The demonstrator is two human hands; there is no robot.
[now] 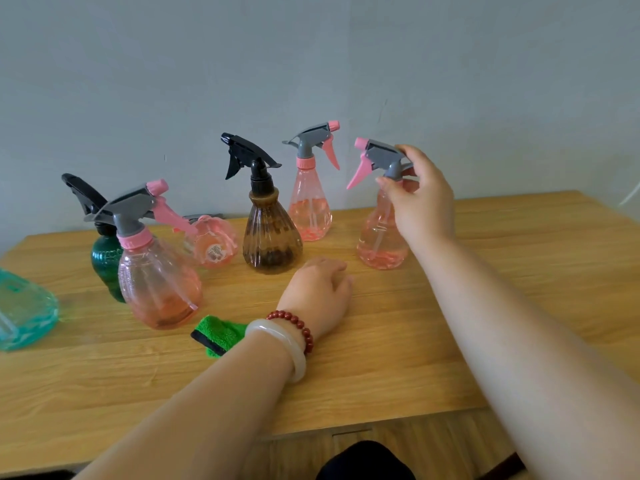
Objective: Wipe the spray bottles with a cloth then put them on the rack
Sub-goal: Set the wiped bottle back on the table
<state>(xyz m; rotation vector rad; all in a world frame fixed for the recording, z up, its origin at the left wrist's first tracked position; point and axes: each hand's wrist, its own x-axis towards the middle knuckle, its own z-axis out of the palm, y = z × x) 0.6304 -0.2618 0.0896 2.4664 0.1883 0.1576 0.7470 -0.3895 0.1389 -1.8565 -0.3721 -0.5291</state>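
Observation:
Several spray bottles stand on the wooden table (381,375). My right hand (420,199) grips the neck of a pink bottle (379,237) with a grey and pink trigger head, at the right. My left hand (318,292) rests on the table with loosely curled fingers, holding nothing. A green cloth (216,334) lies just left of my left wrist, partly hidden under it. A brown bottle (272,233) with a black head stands beyond my left hand. Another pink bottle (310,206) stands behind it.
A large pink bottle (157,278) stands at the near left, with a dark green bottle (105,261) behind it. A pink bottle (214,242) lies on its side. A teal bottle (24,310) lies at the left edge. A grey wall backs the table. No rack is in view.

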